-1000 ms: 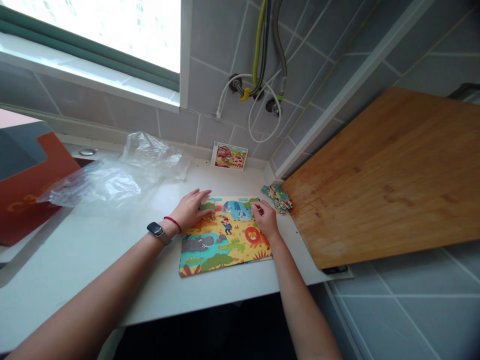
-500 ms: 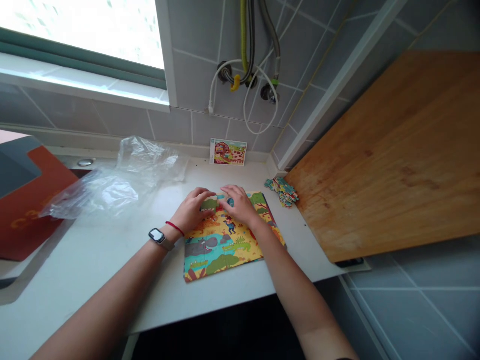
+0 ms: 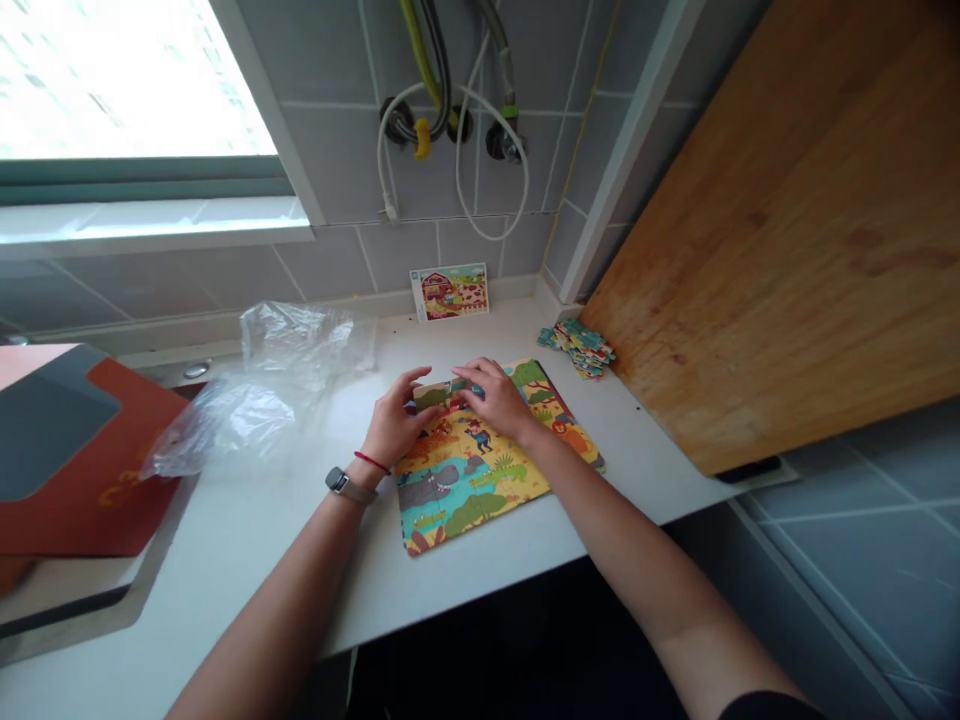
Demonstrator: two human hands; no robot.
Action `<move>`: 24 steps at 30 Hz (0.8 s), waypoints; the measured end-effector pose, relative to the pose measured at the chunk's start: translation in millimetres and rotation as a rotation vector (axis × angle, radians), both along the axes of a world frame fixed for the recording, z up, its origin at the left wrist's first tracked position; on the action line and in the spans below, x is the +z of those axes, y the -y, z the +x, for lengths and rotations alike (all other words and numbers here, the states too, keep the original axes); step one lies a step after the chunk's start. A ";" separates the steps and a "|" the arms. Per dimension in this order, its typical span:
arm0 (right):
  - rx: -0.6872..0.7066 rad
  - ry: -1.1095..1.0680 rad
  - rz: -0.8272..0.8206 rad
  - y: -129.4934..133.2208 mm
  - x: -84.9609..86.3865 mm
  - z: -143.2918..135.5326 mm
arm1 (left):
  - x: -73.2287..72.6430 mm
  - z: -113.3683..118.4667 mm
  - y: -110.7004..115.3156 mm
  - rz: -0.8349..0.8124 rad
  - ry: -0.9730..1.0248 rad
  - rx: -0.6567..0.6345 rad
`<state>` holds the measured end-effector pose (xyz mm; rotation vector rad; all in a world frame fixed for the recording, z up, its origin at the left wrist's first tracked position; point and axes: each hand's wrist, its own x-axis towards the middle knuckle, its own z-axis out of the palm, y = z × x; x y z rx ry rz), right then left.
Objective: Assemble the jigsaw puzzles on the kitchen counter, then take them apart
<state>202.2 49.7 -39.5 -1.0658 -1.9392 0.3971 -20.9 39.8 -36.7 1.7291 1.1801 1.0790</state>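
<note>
A colourful animal puzzle lies on the white counter, showing a hippo, a crocodile and trees. At its far left corner my left hand pinches a small green and cream puzzle piece, tilted up from the puzzle. Close on its right, my right hand has its thumb and fingers closed on a blue-green piece, partly hidden by the fingers. The two pieces are side by side; whether they are joined is too small to tell.
Loose puzzle pieces lie in a pile beside a leaning wooden board. A farm picture card rests against the back wall. Clear plastic bags and a red-grey box are on the left. Hoses hang above.
The camera view has shifted and turned. Both hands remain at the puzzle's far edge, and the pieces between them now stand tilted up from its surface.
</note>
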 end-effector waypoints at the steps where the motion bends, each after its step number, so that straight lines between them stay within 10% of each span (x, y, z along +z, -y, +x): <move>1: -0.001 -0.048 -0.012 0.0 -1.1 0.5 | 1.4 0.1 0.5 -0.018 0.005 0.020; 11: -0.043 -0.518 -0.289 -2.1 -8.4 -1.3 | 8.3 -1.7 -3.3 -0.080 0.040 0.011; 19: 0.197 -0.592 -0.441 1.5 -5.7 -6.2 | -0.7 16.8 10.8 -0.043 0.048 -0.065; 24: -0.127 -0.273 -0.223 -5.5 -7.8 14.2 | 0.0 19.0 14.7 -0.070 0.063 -0.089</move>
